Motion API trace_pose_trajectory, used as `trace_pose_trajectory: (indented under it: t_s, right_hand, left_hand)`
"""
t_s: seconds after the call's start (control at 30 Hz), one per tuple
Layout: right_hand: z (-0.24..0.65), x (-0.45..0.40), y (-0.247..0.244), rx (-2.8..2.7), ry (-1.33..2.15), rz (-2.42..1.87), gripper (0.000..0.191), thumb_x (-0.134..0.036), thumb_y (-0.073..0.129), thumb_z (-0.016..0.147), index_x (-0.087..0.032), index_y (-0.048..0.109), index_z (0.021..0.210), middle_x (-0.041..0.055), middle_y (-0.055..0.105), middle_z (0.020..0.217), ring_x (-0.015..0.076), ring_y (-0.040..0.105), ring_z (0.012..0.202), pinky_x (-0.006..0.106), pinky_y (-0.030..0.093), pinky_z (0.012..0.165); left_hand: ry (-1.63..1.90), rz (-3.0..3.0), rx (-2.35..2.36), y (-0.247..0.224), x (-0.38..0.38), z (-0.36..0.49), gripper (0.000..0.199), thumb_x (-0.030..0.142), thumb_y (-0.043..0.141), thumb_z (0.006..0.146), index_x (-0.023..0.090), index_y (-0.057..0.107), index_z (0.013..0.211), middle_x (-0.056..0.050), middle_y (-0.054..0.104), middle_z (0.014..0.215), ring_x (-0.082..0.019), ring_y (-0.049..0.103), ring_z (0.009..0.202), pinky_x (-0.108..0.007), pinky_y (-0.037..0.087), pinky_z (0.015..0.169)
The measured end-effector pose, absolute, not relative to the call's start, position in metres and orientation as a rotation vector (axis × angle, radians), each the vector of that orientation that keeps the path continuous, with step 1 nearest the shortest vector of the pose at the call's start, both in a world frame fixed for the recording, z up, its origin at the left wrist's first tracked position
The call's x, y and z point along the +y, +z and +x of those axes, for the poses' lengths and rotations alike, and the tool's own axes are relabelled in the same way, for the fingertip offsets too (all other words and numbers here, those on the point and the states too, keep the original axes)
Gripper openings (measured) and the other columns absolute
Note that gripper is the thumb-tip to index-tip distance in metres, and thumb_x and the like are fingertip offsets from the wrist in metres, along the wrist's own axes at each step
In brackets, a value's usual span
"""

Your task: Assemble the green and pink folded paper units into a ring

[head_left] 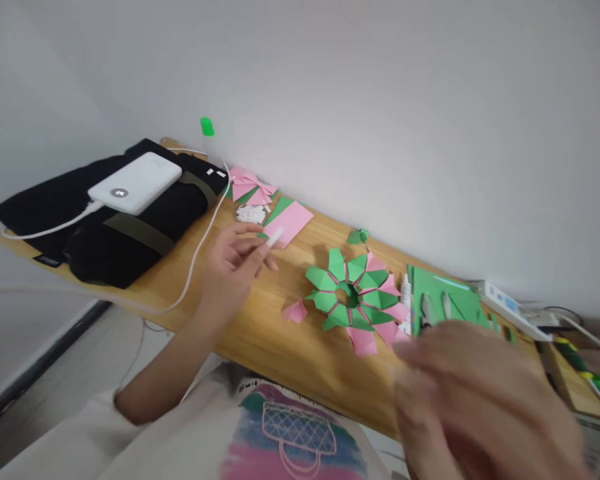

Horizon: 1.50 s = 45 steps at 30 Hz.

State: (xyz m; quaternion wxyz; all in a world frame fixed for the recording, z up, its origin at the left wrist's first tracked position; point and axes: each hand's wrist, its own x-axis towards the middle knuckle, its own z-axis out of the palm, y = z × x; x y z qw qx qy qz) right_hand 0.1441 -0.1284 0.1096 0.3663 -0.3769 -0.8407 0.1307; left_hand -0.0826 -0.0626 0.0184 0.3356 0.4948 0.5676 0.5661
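Note:
My left hand [239, 262] is over the left part of the table and pinches a small white strip [275, 237] between thumb and fingers. Pink paper [293, 223] and green paper [279, 208] lie just beyond it. Close to the camera at the lower right, my right hand [480, 400] is raised and blurred, its thumb and fingers drawn together. Whatever it pinches cannot be made out. Between the hands rests a ring of folded green and pink paper [329, 300]. A loose pink folded piece [295, 311] lies to its left, a green one [359, 236] behind it.
A black bag [145, 230] with a white power bank [137, 181] and cable occupies the left end. White scraps [251, 213] and pink folded pieces [250, 185] lie near the wall. A green mat [450, 300], a white tube [405, 303] and a power strip [515, 310] are right.

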Motion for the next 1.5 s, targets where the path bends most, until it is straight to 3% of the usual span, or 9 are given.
trace_pose_trajectory:
  t_s: [0.07,0.2,0.5,0.73,0.87,0.97,1.2,1.33,1.5]
  right_hand:
    - [0.136,-0.114,0.104,-2.096,0.288,-0.988,0.047,-0.010,0.065,0.081,-0.028,0.056,0.123,0.0030,0.069,0.103,0.0221,0.065,0.089,0.039,0.054,0.080]
    - [0.122,-0.088,0.076,-2.099,0.723,-1.142,0.037,-0.018,0.058,0.088,-0.025,0.051,0.124,0.0017,0.066,0.101,0.0138,0.064,0.086,0.027,0.056,0.074]
    - [0.135,-0.082,0.052,-1.996,0.843,-1.219,0.037,-0.016,0.053,0.088,-0.022,0.051,0.125,0.0042,0.067,0.097,0.0140,0.064,0.080,0.032,0.056,0.076]
    - [0.139,-0.086,0.049,-1.924,0.916,-1.334,0.039,-0.016,0.051,0.087,-0.023,0.051,0.126,0.0059,0.067,0.098,0.0151,0.064,0.077,0.020,0.048,0.044]
    - [0.143,-0.087,0.045,-1.931,0.904,-1.320,0.040,-0.015,0.050,0.088,-0.023,0.050,0.127,0.0063,0.068,0.097,0.0151,0.064,0.077,0.020,0.050,0.046]
    - [0.145,-0.087,0.044,-1.894,0.877,-1.293,0.040,-0.018,0.053,0.089,-0.024,0.049,0.128,0.0048,0.067,0.095,0.0147,0.064,0.076,0.023,0.054,0.052]
    - [0.129,-0.080,0.072,-1.916,0.657,-1.205,0.057,-0.025,0.061,0.088,-0.026,0.038,0.140,0.0042,0.066,0.098,0.0159,0.065,0.079,0.033,0.058,0.071]
    - [0.125,-0.077,0.092,-1.731,0.333,-1.156,0.058,-0.021,0.060,0.088,-0.027,0.038,0.141,0.0021,0.067,0.091,0.0156,0.064,0.077,0.031,0.057,0.071]
    - [0.133,-0.074,0.096,-1.442,0.344,-1.096,0.053,-0.020,0.057,0.090,-0.028,0.042,0.140,0.0042,0.067,0.090,0.0175,0.065,0.076,0.033,0.056,0.068]
  left_hand:
    - [1.411,1.462,1.816,-0.003,-0.049,-0.094,0.026,0.024,0.047,0.089,0.016,0.048,0.113,-0.010,0.067,0.102,-0.018,0.067,0.078,-0.030,0.052,0.067]
    - [0.932,1.805,2.112,-0.033,-0.031,-0.113,0.033,0.022,0.046,0.088,0.009,0.050,0.117,-0.021,0.061,0.116,-0.033,0.058,0.109,-0.046,0.047,0.089]
    - [0.448,2.087,2.047,-0.033,-0.036,-0.108,0.016,0.019,0.047,0.088,0.012,0.060,0.093,-0.021,0.056,0.112,-0.038,0.048,0.115,-0.054,0.038,0.096]
    - [0.332,2.279,1.452,-0.022,-0.074,-0.064,0.024,0.037,0.064,0.080,0.018,0.065,0.093,-0.009,0.062,0.100,-0.027,0.057,0.099,-0.038,0.046,0.088]
    - [0.405,2.202,1.551,-0.027,-0.079,-0.060,0.017,0.018,0.047,0.087,0.015,0.062,0.081,-0.010,0.063,0.090,-0.025,0.058,0.089,-0.037,0.045,0.080]
    - [0.544,2.093,1.700,-0.014,-0.076,-0.070,0.023,0.022,0.039,0.094,0.016,0.059,0.087,-0.006,0.064,0.083,-0.021,0.059,0.078,-0.032,0.045,0.069]
    - [1.274,2.183,1.446,0.063,-0.067,-0.062,0.012,0.023,0.048,0.092,0.019,0.059,0.088,0.001,0.064,0.075,-0.013,0.059,0.067,-0.024,0.043,0.064]
    - [1.458,2.314,1.229,0.095,-0.057,-0.040,0.008,0.018,0.053,0.091,0.019,0.056,0.084,0.004,0.060,0.070,-0.010,0.056,0.062,-0.022,0.041,0.059]
    - [1.522,1.937,1.017,0.107,-0.045,-0.017,0.006,0.018,0.054,0.089,0.021,0.058,0.092,0.002,0.062,0.077,-0.011,0.057,0.068,-0.021,0.046,0.059]
